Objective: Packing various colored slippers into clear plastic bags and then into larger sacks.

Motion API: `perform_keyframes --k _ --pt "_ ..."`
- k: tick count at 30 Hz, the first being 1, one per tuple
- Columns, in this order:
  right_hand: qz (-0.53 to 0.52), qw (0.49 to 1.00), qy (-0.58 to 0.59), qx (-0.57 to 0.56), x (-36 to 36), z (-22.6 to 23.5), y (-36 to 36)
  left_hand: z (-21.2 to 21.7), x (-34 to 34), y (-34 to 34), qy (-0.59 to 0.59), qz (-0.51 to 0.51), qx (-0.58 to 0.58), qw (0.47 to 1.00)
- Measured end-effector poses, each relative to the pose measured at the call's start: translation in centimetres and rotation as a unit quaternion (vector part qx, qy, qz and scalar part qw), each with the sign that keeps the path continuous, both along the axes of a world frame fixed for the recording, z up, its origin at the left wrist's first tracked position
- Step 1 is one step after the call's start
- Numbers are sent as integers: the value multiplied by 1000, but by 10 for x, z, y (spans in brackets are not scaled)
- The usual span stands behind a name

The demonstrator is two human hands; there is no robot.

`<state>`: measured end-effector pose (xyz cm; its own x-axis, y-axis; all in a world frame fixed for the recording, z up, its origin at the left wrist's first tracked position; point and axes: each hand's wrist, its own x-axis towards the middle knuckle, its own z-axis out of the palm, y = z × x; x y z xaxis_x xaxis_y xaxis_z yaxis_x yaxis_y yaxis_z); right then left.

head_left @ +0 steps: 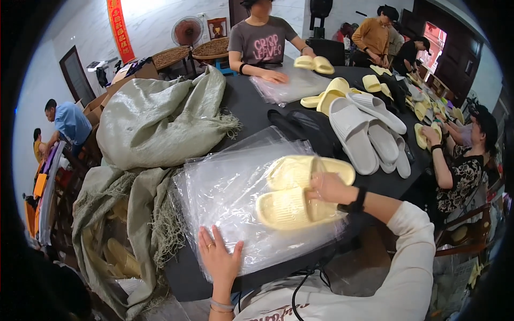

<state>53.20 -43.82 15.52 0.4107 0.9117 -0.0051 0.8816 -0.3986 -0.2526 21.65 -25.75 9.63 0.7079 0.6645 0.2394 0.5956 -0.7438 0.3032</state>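
A pair of pale yellow slippers (pixel 286 207) lies side by side over a stack of transparent plastic bags (pixel 214 187) in front of me. My right hand (pixel 329 188) grips the pair near the middle, where the inner edges meet; its fingertips are partly hidden and slightly blurred. Shiny film shows around the slippers, but I cannot tell how far they are inside a bag. With fingers spread, my left hand (pixel 220 259) rests flat on the near left corner of the bags and holds nothing.
Grey slippers (pixel 350 136) and more yellow ones (pixel 333 95) lie beyond on the dark table (pixel 257 115). Woven sacks (pixel 160 120) crowd the left side, one with yellow slippers inside. Across the table a person (pixel 262 45) handles slippers and bags; others work at the right.
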Motion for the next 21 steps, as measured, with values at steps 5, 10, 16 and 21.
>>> perform_keyframes --k 5,10,16,21 --pt "-208 963 -78 154 29 54 -83 4 2 0 -39 -3 2 999" --pt "-221 898 67 376 -34 128 -97 7 -17 -4 -94 -53 65 992" --pt "48 852 175 491 -138 29 -35 -7 0 -7 -20 -174 -8 985" --pt "55 965 58 249 -184 -4 50 -77 -34 0 -197 -188 -184 944"
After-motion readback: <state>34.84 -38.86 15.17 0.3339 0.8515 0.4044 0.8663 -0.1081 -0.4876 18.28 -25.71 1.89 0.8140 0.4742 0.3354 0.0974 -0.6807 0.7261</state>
